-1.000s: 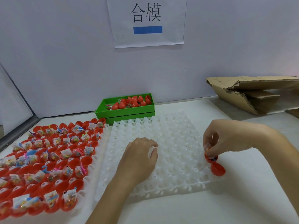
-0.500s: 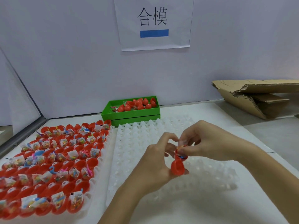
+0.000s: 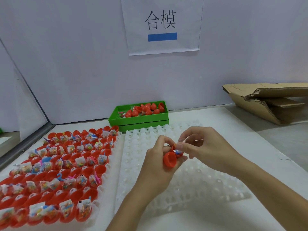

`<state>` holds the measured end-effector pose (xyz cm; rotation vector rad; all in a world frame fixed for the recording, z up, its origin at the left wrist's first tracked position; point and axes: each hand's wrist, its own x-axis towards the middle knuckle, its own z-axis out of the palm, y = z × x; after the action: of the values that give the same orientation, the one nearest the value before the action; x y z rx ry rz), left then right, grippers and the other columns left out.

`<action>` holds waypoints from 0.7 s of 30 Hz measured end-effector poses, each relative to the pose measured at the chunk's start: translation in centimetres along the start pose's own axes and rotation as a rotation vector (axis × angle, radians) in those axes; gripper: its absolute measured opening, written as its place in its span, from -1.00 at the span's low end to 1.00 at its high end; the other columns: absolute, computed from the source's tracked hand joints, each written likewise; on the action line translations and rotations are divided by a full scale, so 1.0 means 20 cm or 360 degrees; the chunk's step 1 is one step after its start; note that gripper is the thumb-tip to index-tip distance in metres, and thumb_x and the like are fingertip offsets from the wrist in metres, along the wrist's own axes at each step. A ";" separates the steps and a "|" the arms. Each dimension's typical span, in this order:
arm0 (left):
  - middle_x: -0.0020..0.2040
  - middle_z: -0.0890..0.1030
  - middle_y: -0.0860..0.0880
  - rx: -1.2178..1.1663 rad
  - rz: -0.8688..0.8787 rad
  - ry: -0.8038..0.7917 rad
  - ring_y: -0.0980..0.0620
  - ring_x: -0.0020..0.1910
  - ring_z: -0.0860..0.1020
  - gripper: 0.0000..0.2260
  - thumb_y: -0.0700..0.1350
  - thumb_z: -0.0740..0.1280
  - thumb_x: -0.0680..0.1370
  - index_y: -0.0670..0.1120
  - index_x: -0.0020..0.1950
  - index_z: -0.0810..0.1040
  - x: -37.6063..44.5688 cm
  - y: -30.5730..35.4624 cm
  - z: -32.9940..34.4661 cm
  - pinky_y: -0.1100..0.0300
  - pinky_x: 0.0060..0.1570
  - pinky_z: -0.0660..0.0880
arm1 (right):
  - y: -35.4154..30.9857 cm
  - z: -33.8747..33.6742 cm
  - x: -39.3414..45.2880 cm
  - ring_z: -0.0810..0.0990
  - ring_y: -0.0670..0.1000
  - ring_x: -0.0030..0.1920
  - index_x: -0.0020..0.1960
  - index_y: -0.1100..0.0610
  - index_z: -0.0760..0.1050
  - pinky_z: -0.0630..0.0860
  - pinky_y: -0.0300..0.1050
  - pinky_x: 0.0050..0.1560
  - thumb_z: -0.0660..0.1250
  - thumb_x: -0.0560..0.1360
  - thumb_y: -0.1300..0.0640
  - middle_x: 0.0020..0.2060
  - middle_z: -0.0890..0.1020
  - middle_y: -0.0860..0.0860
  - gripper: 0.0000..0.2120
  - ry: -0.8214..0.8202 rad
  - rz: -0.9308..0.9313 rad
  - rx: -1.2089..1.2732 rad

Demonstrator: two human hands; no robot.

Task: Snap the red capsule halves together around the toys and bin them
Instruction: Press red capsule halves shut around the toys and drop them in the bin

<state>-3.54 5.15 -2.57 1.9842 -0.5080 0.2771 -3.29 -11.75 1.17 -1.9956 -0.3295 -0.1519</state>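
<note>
Hands (image 3: pixel 181 154) both pinching open red capsule (image 3: pixel 170 158) w/ toy, over white tray (image 3: pixel 208 185); green bin (image 3: pixel 140 120) behind.

Capsule halves (image 3: pixel 170 158) in hands: glossy red, plain; toy (image 3: pixel 178 151) between them shows blue and orange bits.
Tray of open halves (image 3: pixel 55 174): red cups in regular rows, clear packets with multicolour specks, stray blue and pink pieces.
Empty mould tray (image 3: pixel 191 184): translucent white, grid of round dimples.
Bin (image 3: pixel 141 117): bright green; closed capsules (image 3: pixel 146 109) inside red.
Counter (image 3: pixel 208 219): white.
Wall sign (image 3: pixel 162 25): white paper, black characters, solid blue bar.
Cardboard (image 3: pixel 266 100): plain brown.
Wall (image 3: pixel 75 64): pale lavender-grey.
</note>
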 end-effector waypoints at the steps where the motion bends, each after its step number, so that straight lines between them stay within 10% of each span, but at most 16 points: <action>1: -0.16 0.71 0.18 -0.0002 -0.0010 0.0005 0.20 -0.16 0.64 -0.68 -0.06 0.52 0.47 0.10 -0.03 0.37 0.00 0.00 0.00 0.44 -0.19 0.47 | 0.00 0.00 0.00 0.60 -0.11 -0.42 -0.17 0.02 0.62 0.47 -0.32 -0.38 0.50 0.46 0.03 -0.34 0.70 -0.03 -0.90 0.0008 -0.0016 0.0027; 17: -0.02 0.72 0.08 -0.0248 -0.0162 -0.0035 0.12 0.02 0.68 -0.70 -0.07 0.52 0.45 0.02 0.02 0.43 0.01 0.01 -0.01 0.07 0.07 0.61 | -0.02 -0.06 0.00 0.54 -0.10 -0.43 -0.21 0.12 0.63 0.49 -0.25 -0.37 0.42 0.52 0.25 -0.41 0.62 -0.01 -0.87 0.0268 -0.0319 0.0068; 21: -0.07 0.71 0.12 -0.0311 -0.0167 -0.0008 0.12 -0.04 0.69 -0.72 -0.11 0.52 0.46 0.01 0.00 0.44 0.01 0.01 -0.02 0.28 -0.10 0.58 | -0.03 -0.13 -0.01 0.51 -0.12 -0.44 -0.23 0.15 0.64 0.46 -0.27 -0.39 0.44 0.49 0.32 -0.42 0.62 0.01 -0.85 0.0070 -0.0386 0.0064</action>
<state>-3.53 5.45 -2.17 1.8149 -0.4166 0.1512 -3.48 -13.89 2.78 -1.9051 -0.5416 -0.3392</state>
